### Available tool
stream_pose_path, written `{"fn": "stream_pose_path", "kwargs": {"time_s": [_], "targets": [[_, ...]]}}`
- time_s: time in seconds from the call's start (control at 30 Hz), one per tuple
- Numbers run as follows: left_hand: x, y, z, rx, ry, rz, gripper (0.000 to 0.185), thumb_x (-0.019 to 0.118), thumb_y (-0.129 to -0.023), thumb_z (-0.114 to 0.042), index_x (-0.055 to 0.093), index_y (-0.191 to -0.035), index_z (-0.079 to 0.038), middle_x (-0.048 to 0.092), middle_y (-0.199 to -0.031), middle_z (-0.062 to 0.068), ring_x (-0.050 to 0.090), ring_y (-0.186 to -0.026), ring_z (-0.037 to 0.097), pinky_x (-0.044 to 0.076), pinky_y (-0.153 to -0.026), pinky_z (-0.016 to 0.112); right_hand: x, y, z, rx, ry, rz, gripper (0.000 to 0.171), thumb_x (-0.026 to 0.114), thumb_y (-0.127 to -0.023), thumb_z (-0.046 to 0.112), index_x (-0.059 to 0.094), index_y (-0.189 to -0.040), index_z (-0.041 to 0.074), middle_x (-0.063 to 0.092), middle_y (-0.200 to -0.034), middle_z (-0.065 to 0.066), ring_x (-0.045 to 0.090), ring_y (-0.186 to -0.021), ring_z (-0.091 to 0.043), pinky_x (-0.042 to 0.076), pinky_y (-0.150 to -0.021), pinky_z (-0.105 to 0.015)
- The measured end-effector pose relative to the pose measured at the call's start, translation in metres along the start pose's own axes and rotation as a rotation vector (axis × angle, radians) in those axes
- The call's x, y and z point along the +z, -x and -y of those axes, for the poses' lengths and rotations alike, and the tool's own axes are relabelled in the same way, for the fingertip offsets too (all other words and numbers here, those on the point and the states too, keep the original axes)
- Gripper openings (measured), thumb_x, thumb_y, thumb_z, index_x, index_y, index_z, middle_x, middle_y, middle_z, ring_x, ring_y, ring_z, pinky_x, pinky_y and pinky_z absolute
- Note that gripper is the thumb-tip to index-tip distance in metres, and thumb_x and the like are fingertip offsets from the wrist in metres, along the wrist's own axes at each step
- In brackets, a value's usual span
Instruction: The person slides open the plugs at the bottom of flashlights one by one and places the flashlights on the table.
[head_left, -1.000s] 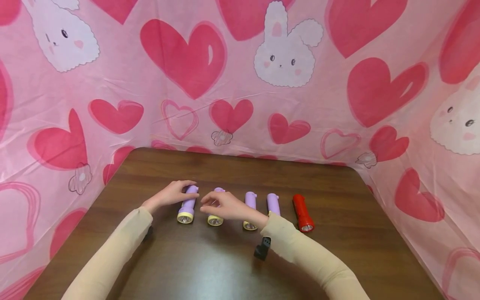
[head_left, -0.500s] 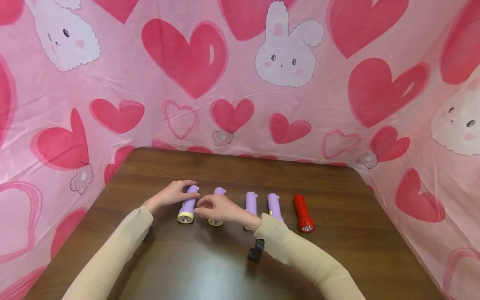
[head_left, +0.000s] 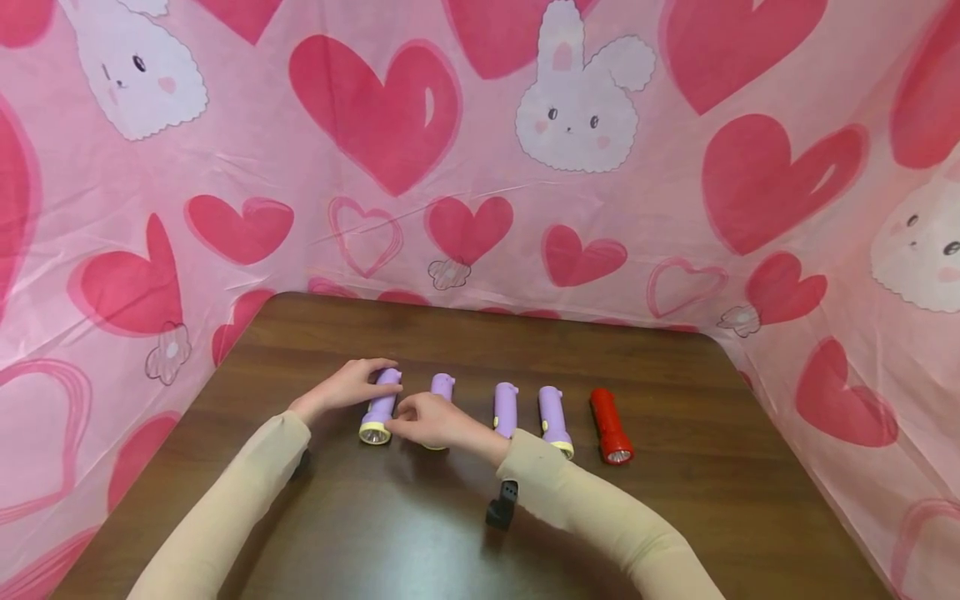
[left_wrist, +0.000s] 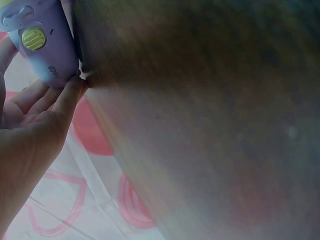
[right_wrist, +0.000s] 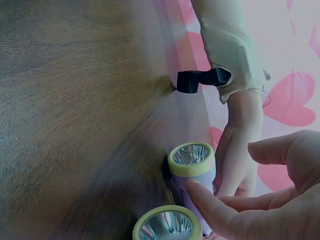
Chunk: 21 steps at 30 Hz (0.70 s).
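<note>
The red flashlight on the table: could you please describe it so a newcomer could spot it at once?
On the dark wooden table lies a row of five flashlights side by side, lenses toward the person. The red flashlight is at the row's far right end, away from both hands. It alone is red; the other four are purple with yellow rims.

A dark wooden table (head_left: 675, 500) bears four purple flashlights (head_left: 506, 408) and a red flashlight (head_left: 609, 423) in a row.
</note>
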<state>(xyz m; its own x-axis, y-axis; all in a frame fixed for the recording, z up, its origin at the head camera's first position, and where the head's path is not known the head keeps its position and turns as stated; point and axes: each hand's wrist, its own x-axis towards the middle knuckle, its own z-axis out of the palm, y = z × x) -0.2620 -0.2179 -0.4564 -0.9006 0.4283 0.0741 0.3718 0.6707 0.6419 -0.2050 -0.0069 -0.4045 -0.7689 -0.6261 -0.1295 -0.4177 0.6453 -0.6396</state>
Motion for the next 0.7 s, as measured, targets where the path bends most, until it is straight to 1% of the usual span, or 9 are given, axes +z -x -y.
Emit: {"fn": "stream_pose_path", "kwargs": {"time_s": [0.07,0.17,0.3,0.47,0.7], "targets": [[-0.001,0.0,0.0,-0.002,0.002,0.001,0.057,0.071,-0.091,-0.033,0.058,-0.131,0.005,0.068,-0.122,0.023,0.062,-0.098,0.024,0.054,-0.091,0.047,0.001,-0.002,0.001,0.011,-0.007,0.001,0.032,0.065,-0.092,0.031,0.072,-0.1,0.001,0.071,-0.08,-0.003,0.054,-0.069,-0.006,0.045,-0.063,-0.017],[-0.001,0.0,0.0,-0.003,0.001,0.004,0.057,0.071,-0.091,-0.034,0.058,-0.131,0.005,0.068,-0.122,0.023,0.063,-0.098,0.025,0.054,-0.092,0.048,0.003,-0.004,0.003,0.027,-0.014,0.001,0.03,0.065,-0.093,0.031,0.072,-0.093,0.002,0.061,-0.068,0.003,0.05,-0.062,-0.006,0.04,-0.056,-0.017],[-0.002,-0.001,0.0,0.001,-0.002,0.005,0.056,0.07,-0.091,-0.034,0.059,-0.131,0.004,0.068,-0.121,0.022,0.063,-0.097,0.025,0.054,-0.091,0.047,0.005,-0.006,0.005,0.045,-0.028,-0.006,0.028,0.065,-0.092,0.029,0.07,-0.081,0.004,0.05,-0.059,0.007,0.046,-0.054,-0.006,0.036,-0.051,-0.017],[-0.001,-0.001,0.001,-0.003,0.006,0.002,0.054,0.071,-0.09,-0.033,0.06,-0.129,0.003,0.069,-0.119,0.02,0.062,-0.095,0.023,0.054,-0.088,0.044,0.007,-0.008,0.006,0.052,-0.048,0.002,0.031,0.065,-0.092,0.026,0.066,-0.069,0.005,0.051,-0.055,0.007,0.045,-0.05,-0.005,0.036,-0.048,-0.017],[-0.001,0.0,0.001,0.006,-0.027,-0.024,0.051,0.072,-0.09,-0.032,0.063,-0.125,0.003,0.071,-0.112,0.018,0.063,-0.093,0.021,0.052,-0.083,0.037,0.012,-0.012,0.008,0.087,-0.071,0.012,0.032,0.065,-0.092,0.025,0.063,-0.065,0.009,0.055,-0.054,0.008,0.046,-0.049,-0.003,0.033,-0.046,-0.016]]}}
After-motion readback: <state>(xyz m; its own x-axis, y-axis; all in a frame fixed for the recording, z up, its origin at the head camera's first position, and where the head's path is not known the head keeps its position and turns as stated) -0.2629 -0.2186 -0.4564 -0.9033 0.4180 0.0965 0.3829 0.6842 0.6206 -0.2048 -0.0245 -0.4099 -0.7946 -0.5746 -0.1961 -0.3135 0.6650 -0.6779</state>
